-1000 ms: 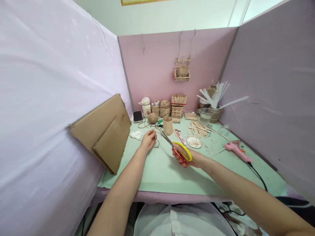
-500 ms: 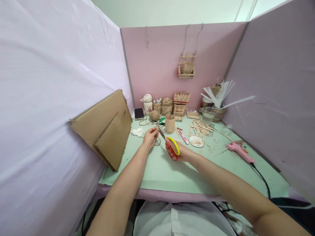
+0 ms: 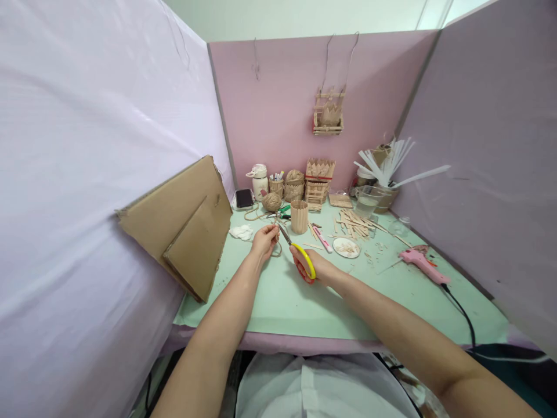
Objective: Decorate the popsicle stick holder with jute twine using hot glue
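My left hand point(image 3: 264, 241) is closed in a pinch on a length of twine point(image 3: 277, 251), whose loose part curls on the table below it. In my right hand point(image 3: 319, 266) are scissors point(image 3: 303, 259) with yellow and red handles. Their blades point up and left, the tips close beside my left fingertips; whether they touch the twine is too small to tell. Just behind the blades stands a round cup of wooden sticks point(image 3: 299, 217). A ball of twine point(image 3: 272, 202) lies farther back, near green-handled pliers point(image 3: 284, 212).
A pink glue gun point(image 3: 421, 262) with a cord lies at the right. Loose wooden sticks point(image 3: 354, 223), a white dish point(image 3: 346, 248) and a pink cutter point(image 3: 322, 239) are right of the cup. Cardboard point(image 3: 195, 232) leans at the left. A bottle point(image 3: 260, 183) stands at the back.
The scissors have turned slightly, their handles now closer together. My left hand keeps its pinch almost in place. The whole view has shifted a little.
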The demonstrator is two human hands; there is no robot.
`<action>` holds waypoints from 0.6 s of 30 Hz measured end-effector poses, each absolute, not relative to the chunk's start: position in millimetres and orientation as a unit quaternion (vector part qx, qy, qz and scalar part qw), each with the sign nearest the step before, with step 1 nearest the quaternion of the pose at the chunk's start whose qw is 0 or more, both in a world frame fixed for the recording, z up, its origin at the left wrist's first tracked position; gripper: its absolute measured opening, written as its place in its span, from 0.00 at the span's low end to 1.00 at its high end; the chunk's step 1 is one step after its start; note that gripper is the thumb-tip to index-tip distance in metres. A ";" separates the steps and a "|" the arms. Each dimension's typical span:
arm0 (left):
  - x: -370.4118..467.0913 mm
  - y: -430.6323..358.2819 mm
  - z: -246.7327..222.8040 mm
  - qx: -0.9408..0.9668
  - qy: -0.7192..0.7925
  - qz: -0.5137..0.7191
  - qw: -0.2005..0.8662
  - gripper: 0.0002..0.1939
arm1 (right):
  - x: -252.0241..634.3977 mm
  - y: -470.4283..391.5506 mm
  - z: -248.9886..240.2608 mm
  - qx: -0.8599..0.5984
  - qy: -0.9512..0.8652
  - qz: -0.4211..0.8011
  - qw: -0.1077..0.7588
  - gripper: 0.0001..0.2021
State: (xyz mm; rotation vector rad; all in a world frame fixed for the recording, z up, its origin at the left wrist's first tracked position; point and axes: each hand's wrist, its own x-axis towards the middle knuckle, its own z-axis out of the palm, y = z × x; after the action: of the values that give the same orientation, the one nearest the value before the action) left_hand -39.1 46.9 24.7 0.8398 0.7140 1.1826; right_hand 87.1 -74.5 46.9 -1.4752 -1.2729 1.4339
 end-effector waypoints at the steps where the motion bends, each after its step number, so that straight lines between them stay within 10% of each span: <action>1: -40.0 47.3 25.5 0.368 0.315 0.529 0.697 0.13 | 89.8 -76.2 48.1 -0.576 -0.497 0.545 0.353 0.26; 10: -39.7 43.1 29.4 0.347 0.286 0.451 0.771 0.12 | 200.4 -37.4 62.7 -0.818 -0.520 0.064 0.239 0.20; 18: -34.3 37.8 26.9 0.398 0.333 0.414 0.748 0.14 | 253.2 25.9 41.2 -0.813 -0.582 0.009 0.007 0.16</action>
State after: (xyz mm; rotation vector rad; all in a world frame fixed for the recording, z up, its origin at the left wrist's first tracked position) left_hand -34.3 37.8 26.9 0.8705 0.7282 0.9049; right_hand 253.2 25.9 41.2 -2.5433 -1.8188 0.0285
